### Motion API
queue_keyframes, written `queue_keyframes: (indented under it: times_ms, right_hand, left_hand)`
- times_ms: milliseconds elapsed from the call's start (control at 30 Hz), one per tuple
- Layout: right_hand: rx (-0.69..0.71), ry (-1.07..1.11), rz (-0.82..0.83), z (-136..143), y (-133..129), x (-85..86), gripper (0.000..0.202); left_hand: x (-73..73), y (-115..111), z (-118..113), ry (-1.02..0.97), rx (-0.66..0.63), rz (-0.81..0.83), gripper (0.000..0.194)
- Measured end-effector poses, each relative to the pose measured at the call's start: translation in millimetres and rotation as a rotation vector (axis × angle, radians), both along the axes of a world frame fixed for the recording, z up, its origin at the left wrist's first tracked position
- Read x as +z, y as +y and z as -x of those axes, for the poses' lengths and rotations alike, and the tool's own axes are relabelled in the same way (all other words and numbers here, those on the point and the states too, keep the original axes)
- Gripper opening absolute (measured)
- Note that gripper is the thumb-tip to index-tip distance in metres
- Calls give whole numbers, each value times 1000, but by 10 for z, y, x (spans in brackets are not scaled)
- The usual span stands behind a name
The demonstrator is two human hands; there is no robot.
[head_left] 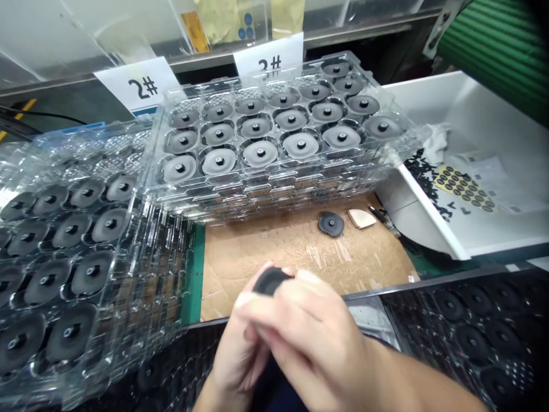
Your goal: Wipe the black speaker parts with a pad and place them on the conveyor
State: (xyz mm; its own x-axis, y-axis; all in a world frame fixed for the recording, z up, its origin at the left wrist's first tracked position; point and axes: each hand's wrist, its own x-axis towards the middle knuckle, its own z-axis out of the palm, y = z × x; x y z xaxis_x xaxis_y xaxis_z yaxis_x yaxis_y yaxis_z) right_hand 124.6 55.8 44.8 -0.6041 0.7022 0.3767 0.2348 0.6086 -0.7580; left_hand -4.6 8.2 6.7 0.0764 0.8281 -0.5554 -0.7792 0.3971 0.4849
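Low in the middle of the head view, my left hand (pixel 235 349) grips a round black disc-like part (pixel 270 280) by its edge. My right hand (pixel 317 337) lies over the near side of this disc, fingers bent and pressed together. Whatever its fingertips pinch is hidden behind the hand. Beyond the hands, another dark disc (pixel 331 224) with a small central stud rests on the cardboard sheet (pixel 266 246). Beside that disc lie a small cream-coloured pad (pixel 361 218) and a thin pen-like tool (pixel 384 219).
Stacked clear trays (pixel 261 177) of discs stand at the back, with more trays (pixel 141 274) on the left. A white bin (pixel 454 246) at right holds small black pieces (pixel 418 171) and a yellow sticker sheet (pixel 463 186). Dark trays (pixel 476 326) sit at lower right.
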Motion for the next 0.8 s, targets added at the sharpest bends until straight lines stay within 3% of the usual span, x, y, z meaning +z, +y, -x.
queue_keyframes:
  times_ms: [67, 100, 233, 333, 400, 433, 500, 600, 700, 767, 800]
  right_hand:
    - [101, -50, 81, -103, -29, 10, 24]
    - [80, -96, 117, -163, -38, 13, 23]
    - [-155, -243, 25, -294, 32, 15, 25]
    - [47, -142, -104, -254, 194, -21, 26]
    - [156, -37, -45, -227, 294, -99, 27]
    - [136, 6, 25, -226, 321, -162, 29]
    - [-42, 47, 190, -254, 311, -348, 28]
    - [-259, -29, 351, -350, 160, -770, 25]
    - [-270, -165, 375, -456, -9, -1207, 26]
    - [-274, -196, 372, -513, -49, -1343, 24]
    - [-290, -203, 369, -535, -43, -1329, 23]
  left_hand:
    - [31, 19, 40, -27, -24, -38, 38]
    - [26, 25, 57, -42, -40, -57, 44]
    - [-65, 28, 48, -128, -56, -90, 56]
    - [-111, 8, 15, -174, -100, -63, 52]
    - [-128, -14, 23, -173, -103, -64, 53]
    - [-138, -26, 37, -183, -89, -71, 54]
    - [-165, -52, 81, -217, -56, -76, 53]
    - [-201, -79, 147, -270, -55, -72, 49]
    - [-189, -59, 172, -283, -94, -58, 48]
    - [-148, -18, 154, -281, -132, -53, 48]
    - [-122, 5, 136, -275, -150, -63, 49]
